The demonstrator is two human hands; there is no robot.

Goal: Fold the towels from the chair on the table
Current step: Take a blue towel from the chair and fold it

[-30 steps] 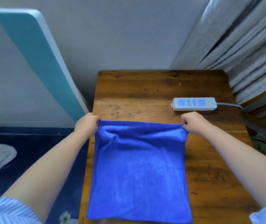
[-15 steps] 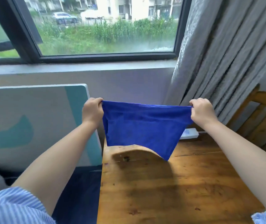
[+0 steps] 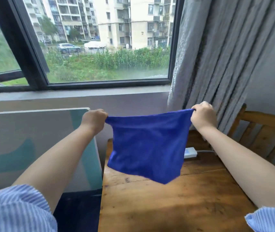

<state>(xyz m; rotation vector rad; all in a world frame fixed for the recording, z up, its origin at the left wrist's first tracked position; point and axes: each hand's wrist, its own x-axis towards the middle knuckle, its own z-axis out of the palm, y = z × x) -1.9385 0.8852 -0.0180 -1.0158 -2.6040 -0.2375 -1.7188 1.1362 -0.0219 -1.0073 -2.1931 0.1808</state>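
A blue towel [image 3: 147,144] hangs in the air above the far part of the wooden table [image 3: 175,206], stretched between my two hands. My left hand [image 3: 93,120] grips its top left corner and my right hand [image 3: 203,117] grips its top right corner. The towel's lower edge swings free just over the tabletop, its bottom corner pointing down to the right. A wooden chair [image 3: 264,131] stands at the right beside the table; only its backrest shows.
A white power strip [image 3: 190,152] with its cable lies on the table's far right, partly behind the towel. A white and teal board [image 3: 33,144] leans against the wall at the left. Grey curtains [image 3: 217,56] hang at the right of the window.
The towel lay flat on the table a second ago; both hands have lifted it up by its far corners. My view has tilted upward to the window.
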